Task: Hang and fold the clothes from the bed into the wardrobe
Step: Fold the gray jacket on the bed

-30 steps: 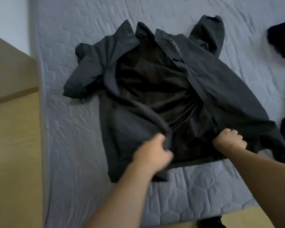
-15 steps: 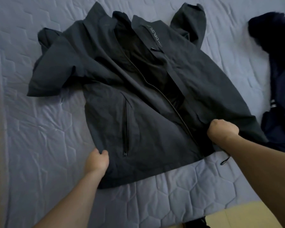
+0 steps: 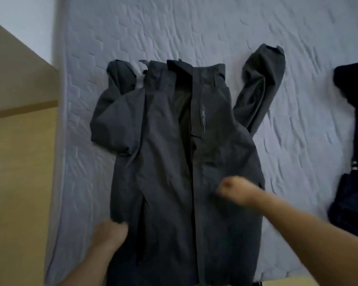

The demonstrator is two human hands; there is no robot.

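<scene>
A dark grey jacket (image 3: 165, 166) lies front-up on the bed (image 3: 298, 100), both front panels folded shut over the middle, its collar away from me. One sleeve is bunched at the upper left, the other points up at the right. My left hand (image 3: 110, 234) grips the jacket's lower left edge. My right hand (image 3: 234, 189), blurred by motion, is curled on the right front panel; whether it pinches the cloth cannot be made out.
A dark navy garment (image 3: 351, 162) lies heaped at the right edge of the bed. A light wooden surface (image 3: 19, 162) runs along the bed's left side. The quilted pale mattress stretches beyond the jacket's collar.
The jacket's right panel has been brought over the middle, so the jacket is now closed and lies straight. My right hand has moved left with it. The view has shifted.
</scene>
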